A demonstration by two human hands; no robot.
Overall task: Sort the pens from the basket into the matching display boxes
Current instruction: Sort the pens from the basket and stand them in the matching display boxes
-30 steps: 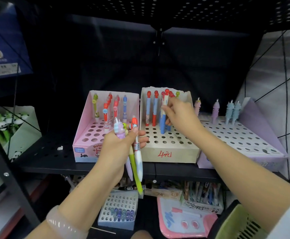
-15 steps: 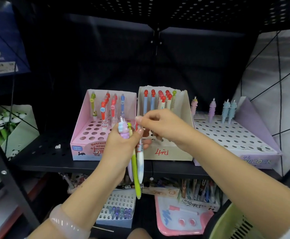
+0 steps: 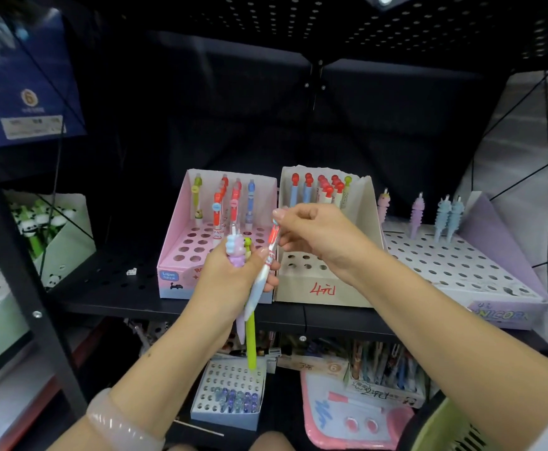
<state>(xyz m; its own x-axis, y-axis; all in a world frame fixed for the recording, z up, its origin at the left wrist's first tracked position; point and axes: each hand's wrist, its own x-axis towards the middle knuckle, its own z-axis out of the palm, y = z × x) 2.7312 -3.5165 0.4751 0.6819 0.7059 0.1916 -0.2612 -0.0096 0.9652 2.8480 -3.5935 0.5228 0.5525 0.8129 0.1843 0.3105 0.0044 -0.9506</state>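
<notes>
My right hand pinches the red-capped white pen's top, its barrel slanting down-left through my left hand's bundle, pink display box just behind.

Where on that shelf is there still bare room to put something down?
Bare shelf lies left of the pink box, apart from one small white scrap. The purple tray has many empty holes in front. The back rows of the beige box are crowded.
</notes>
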